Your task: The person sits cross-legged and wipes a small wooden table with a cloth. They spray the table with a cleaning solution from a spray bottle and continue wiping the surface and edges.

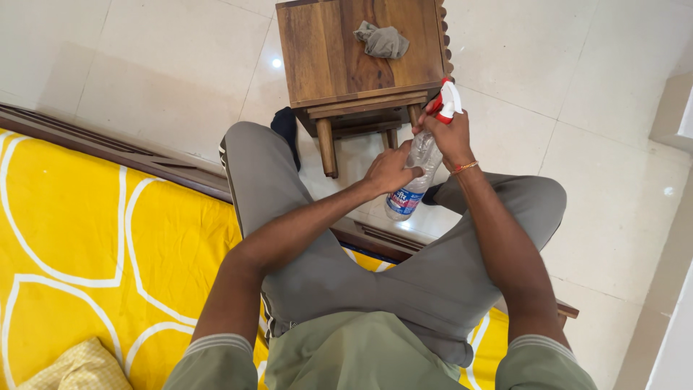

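I sit on the edge of a bed and hold a clear plastic spray bottle (417, 172) with a red and white trigger head between my knees. My right hand (449, 136) grips the bottle's neck just under the trigger head. My left hand (390, 170) wraps around the bottle's body lower down. In front of me stands a small wooden stool (339, 58), and a crumpled grey cloth (382, 40) lies on its top, apart from both hands.
A yellow bedsheet with white lines (94, 245) covers the bed to my left, with a yellow checked pillow (76, 368) at the lower corner. The bed's dark wooden frame (108, 148) runs along the pale tiled floor (606, 130).
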